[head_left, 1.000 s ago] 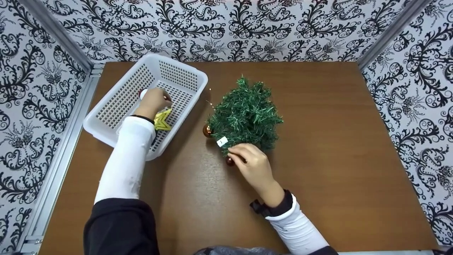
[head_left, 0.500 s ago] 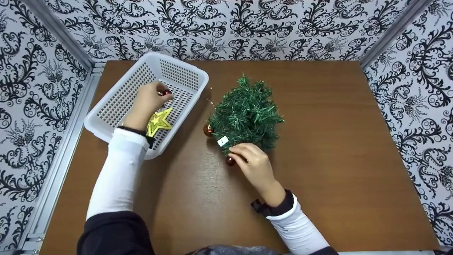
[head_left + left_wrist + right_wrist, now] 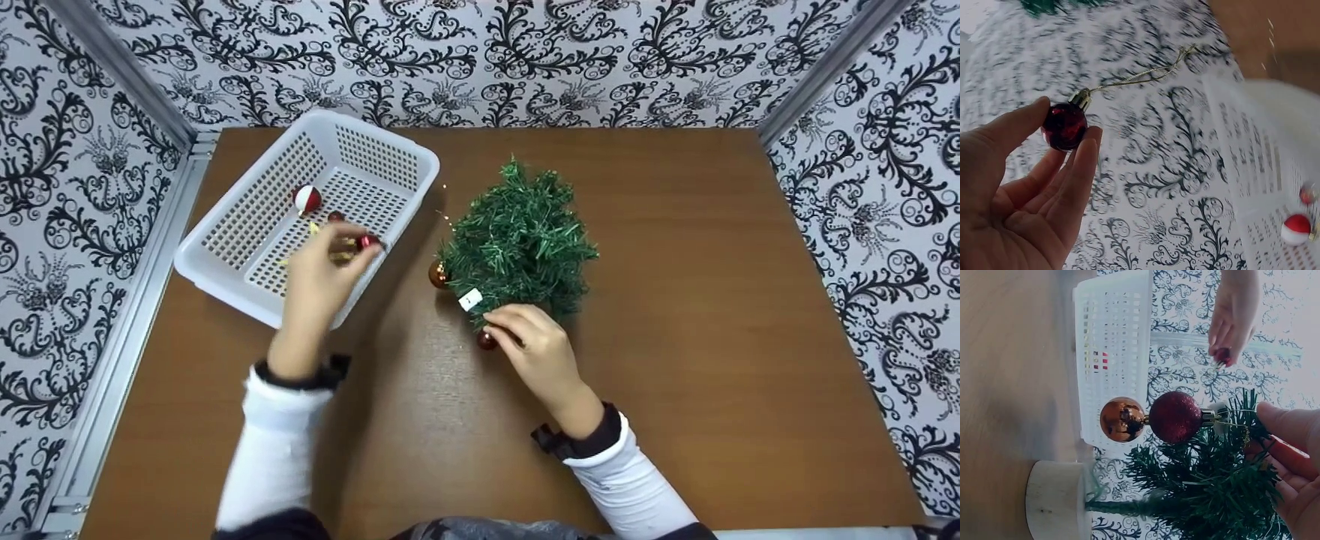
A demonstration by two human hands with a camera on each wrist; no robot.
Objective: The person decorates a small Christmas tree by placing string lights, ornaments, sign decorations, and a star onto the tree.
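Observation:
My left hand (image 3: 319,277) pinches a small shiny dark red bauble (image 3: 1065,126) between thumb and fingertips, over the near right side of the white basket (image 3: 189,264). A gold string (image 3: 1140,76) trails from the bauble's cap. My right hand (image 3: 536,349) pinches a branch tip at the near side of the green artificial Christmas tree (image 3: 521,247). Beside its fingers, a glittery dark red bauble (image 3: 1175,417) hangs by a gold loop from that branch. A shiny copper bauble (image 3: 1122,419) shows past it, on the tree's left side.
Inside the basket lie a red-and-white bauble (image 3: 307,199), a small brownish bauble (image 3: 336,217) and yellow pieces mostly hidden by my left hand. A white tag (image 3: 470,300) hangs on the tree, whose pale round base (image 3: 1055,500) stands on the brown table (image 3: 690,315). Patterned walls (image 3: 555,67) surround it.
My left hand has lifted the small red bauble from inside the basket and moved it nearer and right, uncovering the red-and-white bauble. My right hand stays at the branch.

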